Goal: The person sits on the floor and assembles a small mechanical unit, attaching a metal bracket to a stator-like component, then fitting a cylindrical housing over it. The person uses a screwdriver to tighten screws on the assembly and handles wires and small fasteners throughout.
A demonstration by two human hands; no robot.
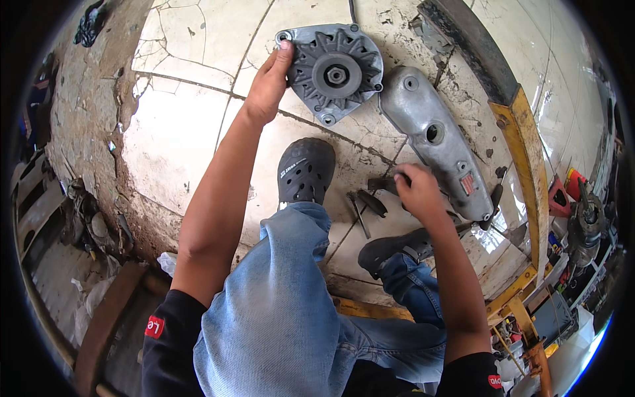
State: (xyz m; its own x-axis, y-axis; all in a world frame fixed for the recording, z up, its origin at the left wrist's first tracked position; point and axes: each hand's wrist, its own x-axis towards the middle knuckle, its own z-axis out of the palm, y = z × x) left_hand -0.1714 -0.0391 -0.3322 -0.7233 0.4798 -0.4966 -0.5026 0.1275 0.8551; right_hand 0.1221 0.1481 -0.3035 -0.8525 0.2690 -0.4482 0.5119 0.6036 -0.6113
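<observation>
On the cracked floor tiles (178, 119) in the head view, we see an alternator (336, 75), its round pulley (320, 78) and vaned fan (303, 63) facing up toward us. Our left hand (268, 89) grips its left edge: the thumb lies on the corner lug of the grey front plate, while the fingers are hidden from us.

Just beside the alternator, on its right and running toward us, lies a silver cast valve cover (423, 109) with a round opening and a red label (467, 184).

Nearer to us than the alternator and to its right, our right hand (418, 192) is half curled above a dark metal piece (381, 184); we cannot tell whether the fingers close on it. Next to that, still on our side of the alternator, lie a short black handle (372, 204) and a thin metal rod (361, 220).

Directly on our side of the alternator stands a black perforated clog (307, 169). Well to its right, beyond the valve cover, curves a worn yellow metal frame (522, 142).
</observation>
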